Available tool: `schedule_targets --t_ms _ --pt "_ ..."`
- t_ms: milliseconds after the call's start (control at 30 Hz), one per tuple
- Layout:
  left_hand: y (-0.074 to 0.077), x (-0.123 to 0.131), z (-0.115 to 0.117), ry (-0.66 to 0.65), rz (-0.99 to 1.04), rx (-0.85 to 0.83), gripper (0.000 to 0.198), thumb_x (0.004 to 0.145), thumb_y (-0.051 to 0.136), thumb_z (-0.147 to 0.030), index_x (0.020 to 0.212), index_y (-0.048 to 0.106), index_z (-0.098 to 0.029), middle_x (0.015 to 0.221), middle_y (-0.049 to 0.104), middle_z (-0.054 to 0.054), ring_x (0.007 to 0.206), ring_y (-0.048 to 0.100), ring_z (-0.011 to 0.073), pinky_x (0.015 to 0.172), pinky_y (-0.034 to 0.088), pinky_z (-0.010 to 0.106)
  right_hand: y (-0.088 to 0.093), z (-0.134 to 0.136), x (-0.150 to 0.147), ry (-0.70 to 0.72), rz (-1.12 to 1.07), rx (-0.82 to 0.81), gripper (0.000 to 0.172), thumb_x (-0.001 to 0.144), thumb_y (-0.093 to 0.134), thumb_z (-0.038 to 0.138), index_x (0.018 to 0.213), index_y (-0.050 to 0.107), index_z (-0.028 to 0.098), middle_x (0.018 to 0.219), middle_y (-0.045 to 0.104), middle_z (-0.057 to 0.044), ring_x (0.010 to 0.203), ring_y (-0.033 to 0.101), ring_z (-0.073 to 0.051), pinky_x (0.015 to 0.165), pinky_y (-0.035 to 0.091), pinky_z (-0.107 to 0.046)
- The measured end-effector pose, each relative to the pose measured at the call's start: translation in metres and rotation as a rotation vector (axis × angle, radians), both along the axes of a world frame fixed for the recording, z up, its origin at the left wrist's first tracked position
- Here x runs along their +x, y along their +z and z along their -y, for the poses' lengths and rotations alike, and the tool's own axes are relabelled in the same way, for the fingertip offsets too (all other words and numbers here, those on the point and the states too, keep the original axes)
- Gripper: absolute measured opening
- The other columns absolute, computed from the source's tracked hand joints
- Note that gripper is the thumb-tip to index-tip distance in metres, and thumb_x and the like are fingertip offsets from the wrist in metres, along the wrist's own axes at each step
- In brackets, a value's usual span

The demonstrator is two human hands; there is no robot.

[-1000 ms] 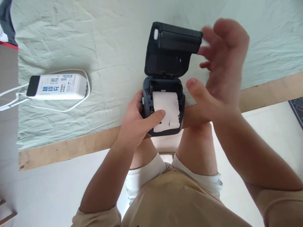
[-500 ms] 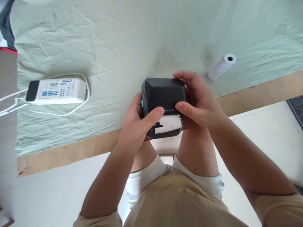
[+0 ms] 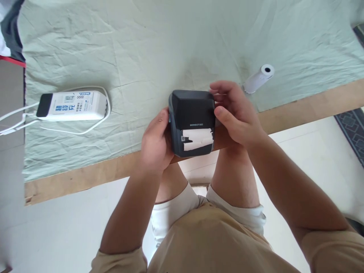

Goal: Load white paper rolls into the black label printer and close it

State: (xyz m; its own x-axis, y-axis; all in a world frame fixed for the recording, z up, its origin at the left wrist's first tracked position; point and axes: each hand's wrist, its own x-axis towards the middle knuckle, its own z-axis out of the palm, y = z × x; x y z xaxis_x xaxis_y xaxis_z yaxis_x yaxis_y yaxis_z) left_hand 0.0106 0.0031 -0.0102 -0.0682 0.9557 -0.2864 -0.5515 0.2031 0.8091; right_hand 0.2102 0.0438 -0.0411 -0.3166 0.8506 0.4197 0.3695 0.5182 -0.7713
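A black label printer with NIIMBOT lettering is at the table's front edge, its front tilted toward me. Torn white label strips cover its lower face. My left hand holds the printer's left side, thumb along the edge, with the other fingers hidden behind or below. Close by the right side is my right hand, its thumb and fingers apart, fingertips at the printer's edge; whether they touch it I cannot tell.
A white paper roll lies to the right on the pale green cloth. At the left sits a white power bank with white cables. The wooden table edge runs above my legs.
My left thumb has moved off the printer's front to its left side. My right thumb has come off the front, and the right hand has loosened. The printer sits slightly further left in view.
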Motion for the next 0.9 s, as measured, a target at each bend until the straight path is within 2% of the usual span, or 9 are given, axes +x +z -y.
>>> schedule_targets --t_ms 100,233,367,433,533,600,667,800,900 --pt "-0.001 -0.003 0.0 -0.023 -0.016 0.023 0.016 0.097 0.069 -0.024 0.085 0.078 -0.019 0.079 0.073 0.0 0.08 0.072 0.0161 0.072 0.059 0.024 0.001 0.001 0.004 0.087 -0.115 -0.052 0.044 0.099 0.062 0.049 0.141 0.054 0.037 0.119 0.066 -0.005 0.113 0.07 -0.025 0.096 0.062 -0.044" --pt "0.0 -0.004 -0.002 -0.042 -0.018 0.025 0.016 0.094 0.072 -0.02 0.079 0.076 -0.019 0.069 0.066 -0.002 0.062 0.061 0.012 0.059 0.052 0.021 0.001 0.001 0.008 0.11 -0.087 -0.082 0.06 0.087 0.078 0.044 0.141 0.054 0.037 0.119 0.062 -0.004 0.112 0.066 -0.025 0.1 0.059 -0.044" --pt "0.0 -0.004 -0.003 -0.043 -0.027 0.002 0.016 0.095 0.074 -0.023 0.08 0.076 -0.018 0.07 0.067 -0.003 0.062 0.06 0.0105 0.06 0.053 0.019 0.003 0.002 0.009 0.034 -0.115 -0.043 0.057 0.082 0.084 0.048 0.132 0.06 0.034 0.099 0.063 0.0 0.093 0.066 -0.02 0.086 0.06 -0.039" --pt "-0.001 -0.005 -0.003 -0.052 -0.032 -0.011 0.016 0.095 0.075 -0.027 0.082 0.077 -0.019 0.073 0.069 -0.002 0.064 0.062 0.0106 0.062 0.055 0.019 0.01 0.005 0.005 -0.028 -0.131 -0.036 0.053 0.079 0.089 0.045 0.124 0.064 0.033 0.081 0.061 0.005 0.074 0.063 -0.016 0.072 0.057 -0.034" --pt "-0.002 -0.006 -0.004 -0.066 -0.033 -0.013 0.02 0.1 0.07 -0.03 0.085 0.079 -0.019 0.079 0.074 -0.001 0.07 0.066 0.0111 0.067 0.057 0.018 0.029 0.011 -0.005 -0.126 -0.219 -0.036 0.031 0.087 0.085 0.038 0.111 0.067 0.03 0.061 0.058 0.01 0.05 0.054 -0.011 0.051 0.048 -0.028" --pt "-0.001 -0.005 -0.004 -0.079 -0.031 -0.013 0.026 0.104 0.062 -0.03 0.088 0.08 -0.019 0.084 0.076 0.0 0.074 0.069 0.0116 0.07 0.058 0.019 0.042 0.013 -0.013 -0.19 -0.315 -0.004 0.014 0.094 0.078 0.034 0.1 0.067 0.028 0.055 0.059 0.01 0.046 0.055 -0.011 0.042 0.043 -0.026" --pt "-0.001 -0.005 -0.004 -0.077 -0.013 -0.016 0.03 0.106 0.058 -0.031 0.089 0.079 -0.019 0.086 0.077 0.001 0.077 0.072 0.0127 0.072 0.059 0.02 0.05 0.013 -0.018 -0.249 -0.369 0.05 0.013 0.097 0.075 0.032 0.091 0.065 0.028 0.06 0.063 0.007 0.053 0.063 -0.012 0.042 0.044 -0.026" --pt "-0.001 -0.004 -0.003 -0.105 0.033 -0.001 0.027 0.1 0.068 -0.044 0.093 0.079 -0.02 0.086 0.078 0.004 0.096 0.079 0.0221 0.086 0.064 0.03 0.054 0.008 -0.02 -0.332 -0.162 0.103 0.012 0.099 0.068 0.031 0.091 0.061 0.027 0.078 0.073 0.002 0.062 0.065 -0.013 0.049 0.043 -0.027" --pt "-0.003 -0.005 -0.001 -0.14 0.004 0.058 0.023 0.097 0.074 -0.042 0.098 0.08 -0.02 0.088 0.079 0.004 0.104 0.079 0.0245 0.092 0.064 0.033 0.061 0.006 -0.021 -0.223 0.16 0.182 0.005 0.092 0.067 0.023 0.088 0.066 0.025 0.082 0.076 0.002 0.055 0.058 -0.011 0.05 0.036 -0.03"
